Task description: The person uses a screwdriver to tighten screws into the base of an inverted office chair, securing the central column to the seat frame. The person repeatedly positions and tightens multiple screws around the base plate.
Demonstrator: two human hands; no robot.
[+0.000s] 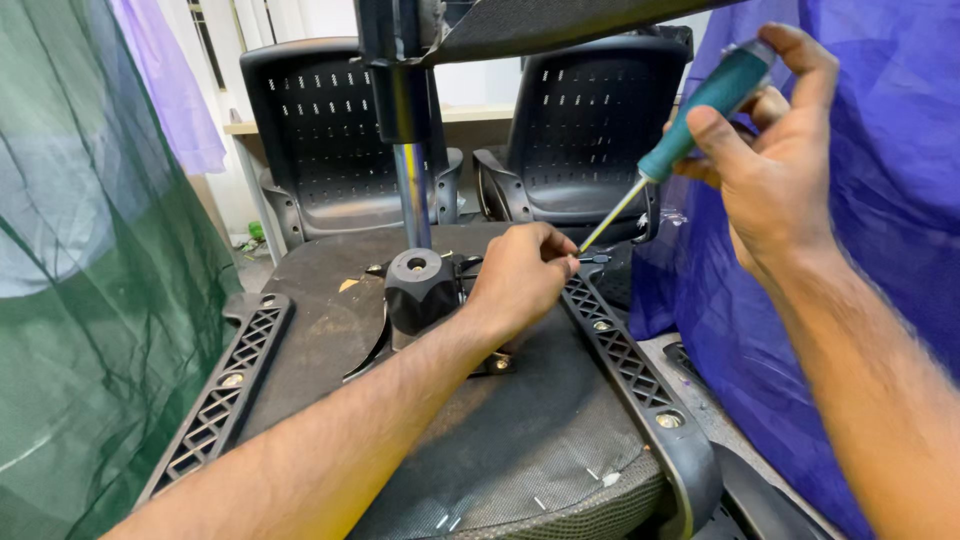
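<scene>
The right hand (775,150) is wrapped around the teal handle of a screwdriver (690,125), thumb and fingers clenched on the grip, with the shaft slanting down and to the left so the tip meets a small dark screw (594,258) near the far right corner of the upturned chair seat (520,430). The left hand (522,275) rests on the seat underside with its fingertips pinched on that screw, apparently holding it steady and in line with the tip while the driver bears on it.

The seat lies bottom-up, which is what puts its fixings within reach. A black armrest bracket (625,350) with a lattice pattern and round bolt heads runs along the seat's right edge, just beside the pinching fingers; a matching bracket (225,395) runs along the left edge, well apart from both hands. Near the middle of the underside a black mechanism housing (420,290) stands up, and a chrome gas-lift column (412,195) rises from it into a black sleeve at the top of the view. A few staples show in the fabric along the near edge.

Beyond the seat's far edge stand two black perforated office chairs (330,140), side by side. Green netting (90,300) hangs to the left of the seat and blue-purple cloth (880,250) to the right
</scene>
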